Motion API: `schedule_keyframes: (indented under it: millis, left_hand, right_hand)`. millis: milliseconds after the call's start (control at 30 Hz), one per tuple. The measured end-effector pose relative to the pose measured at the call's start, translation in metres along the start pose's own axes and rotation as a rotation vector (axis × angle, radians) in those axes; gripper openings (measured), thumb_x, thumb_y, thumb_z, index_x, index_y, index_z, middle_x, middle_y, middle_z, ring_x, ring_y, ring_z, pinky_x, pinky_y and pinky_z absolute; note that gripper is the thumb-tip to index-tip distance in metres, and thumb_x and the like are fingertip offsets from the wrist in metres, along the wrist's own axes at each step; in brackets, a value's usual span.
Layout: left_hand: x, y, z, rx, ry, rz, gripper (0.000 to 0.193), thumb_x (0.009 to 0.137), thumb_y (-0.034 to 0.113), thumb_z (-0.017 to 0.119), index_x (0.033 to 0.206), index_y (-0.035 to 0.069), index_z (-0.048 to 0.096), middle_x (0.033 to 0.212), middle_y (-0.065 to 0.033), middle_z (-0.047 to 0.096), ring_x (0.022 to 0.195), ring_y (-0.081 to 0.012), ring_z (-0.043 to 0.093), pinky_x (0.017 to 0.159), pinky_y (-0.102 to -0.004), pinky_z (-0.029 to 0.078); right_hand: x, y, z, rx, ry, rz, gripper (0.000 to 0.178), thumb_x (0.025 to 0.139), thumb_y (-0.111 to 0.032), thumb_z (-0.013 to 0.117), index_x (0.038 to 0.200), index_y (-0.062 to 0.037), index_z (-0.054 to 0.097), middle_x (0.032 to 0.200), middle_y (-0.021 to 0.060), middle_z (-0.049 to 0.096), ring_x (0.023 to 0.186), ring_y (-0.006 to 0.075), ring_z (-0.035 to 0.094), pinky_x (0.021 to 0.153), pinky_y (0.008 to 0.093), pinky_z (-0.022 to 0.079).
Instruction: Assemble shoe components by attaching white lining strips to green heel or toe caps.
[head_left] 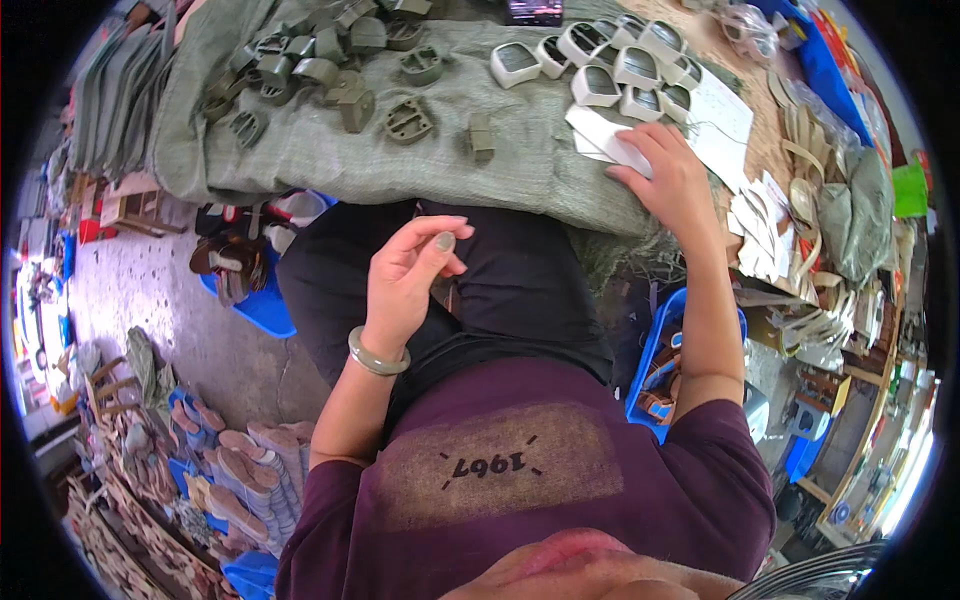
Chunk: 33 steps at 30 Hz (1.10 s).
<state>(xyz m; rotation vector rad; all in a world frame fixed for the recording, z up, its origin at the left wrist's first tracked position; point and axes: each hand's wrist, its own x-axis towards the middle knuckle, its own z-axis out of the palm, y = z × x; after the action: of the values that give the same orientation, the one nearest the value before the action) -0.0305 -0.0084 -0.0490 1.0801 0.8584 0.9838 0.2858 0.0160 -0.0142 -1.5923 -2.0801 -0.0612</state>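
The right hand (668,172) reaches over the near right part of the cloth (390,170), its fingers and thumb at the white strips (600,130); whether it pinches one or only touches it, I cannot tell. The strips lie on the cloth-covered bench (762,140), just on the near side of the white blocks (637,67); they are flat, matt and plain white, straight-edged, with squarish corners at the far left end; the upper one slants from there down toward the palm, and part of another shows beneath its near edge; the hand hides their right end.

The left hand (405,265) holds nothing; it hangs above the lap, its fingers loosely bent, the thumb apart from the palm; a pale bracelet (378,352) circles the wrist.

The white blocks sit close together in a cluster, rounded, with white sides and dark grey faces; to the left are the green blocks (352,100), dull olive, some showing hollow, ribbed insides, most of them heaped and a few lying apart; the cloth is grey-green and woven, frayed at its near right corner; right of the strips lies a paper (722,120) with handwriting, and beyond it are white scraps (760,228) in a loose pile.
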Motion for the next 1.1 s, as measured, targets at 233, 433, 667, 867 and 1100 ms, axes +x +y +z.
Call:
schedule_keyframes:
  millis: [233, 433, 667, 867, 1100]
  left_hand:
    - [0.002, -0.004, 0.009, -0.047, -0.08, -0.072, 0.019, 0.092, 0.01, 0.053, 0.107, 0.002, 0.06, 0.099, -0.0057, 0.063, 0.072, -0.0071, 0.057, 0.068, -0.0207, 0.047]
    - [0.0, -0.004, 0.01, 0.006, -0.095, -0.044, 0.02, 0.092, 0.012, 0.054, 0.108, 0.001, 0.06, 0.098, -0.0045, 0.063, 0.072, -0.0069, 0.056, 0.069, -0.0202, 0.047]
    - [0.004, 0.005, 0.014, 0.065, -0.155, 0.058, 0.035, 0.089, 0.009, 0.057, 0.122, 0.002, 0.051, 0.105, -0.0066, 0.059, 0.081, -0.0075, 0.056, 0.074, -0.0221, 0.048]
    - [0.01, 0.023, 0.016, 0.349, -0.07, 0.541, 0.022, 0.089, 0.013, 0.057, 0.108, 0.001, 0.062, 0.093, -0.0066, 0.059, 0.08, -0.0134, 0.057, 0.072, -0.0238, 0.045]
    - [0.018, 0.064, -0.026, 0.345, 0.101, 0.571, 0.02, 0.088, 0.016, 0.058, 0.104, 0.003, 0.062, 0.085, -0.0055, 0.056, 0.074, -0.0153, 0.055, 0.066, -0.0254, 0.045]
  right_hand:
    - [-0.02, 0.007, 0.006, 0.007, 0.127, 0.045, 0.011, 0.083, -0.006, 0.059, 0.092, -0.0005, 0.064, 0.09, 0.0129, 0.064, 0.084, 0.027, 0.061, 0.076, 0.034, 0.048]
    - [-0.028, 0.019, 0.013, 0.157, 0.236, 0.497, 0.02, 0.092, -0.009, 0.049, 0.108, -0.0011, 0.057, 0.09, 0.0126, 0.063, 0.086, 0.0183, 0.061, 0.077, 0.029, 0.047]
    - [-0.035, -0.008, 0.018, 0.343, 0.739, 0.235, 0.022, 0.093, -0.011, 0.049, 0.11, 0.0042, 0.048, 0.098, 0.0119, 0.056, 0.086, 0.0172, 0.055, 0.078, 0.0271, 0.046]
    - [-0.026, -0.116, 0.045, 0.89, -0.215, 0.192, 0.021, 0.077, -0.01, 0.072, 0.093, -0.0033, 0.059, 0.072, 0.0029, 0.063, 0.063, 0.0085, 0.057, 0.058, 0.0237, 0.047]
    - [-0.016, -0.11, 0.038, 1.117, -0.508, 0.218, 0.014, 0.087, -0.012, 0.059, 0.094, 0.0, 0.061, 0.067, 0.0036, 0.06, 0.06, 0.0095, 0.056, 0.055, 0.0223, 0.044]
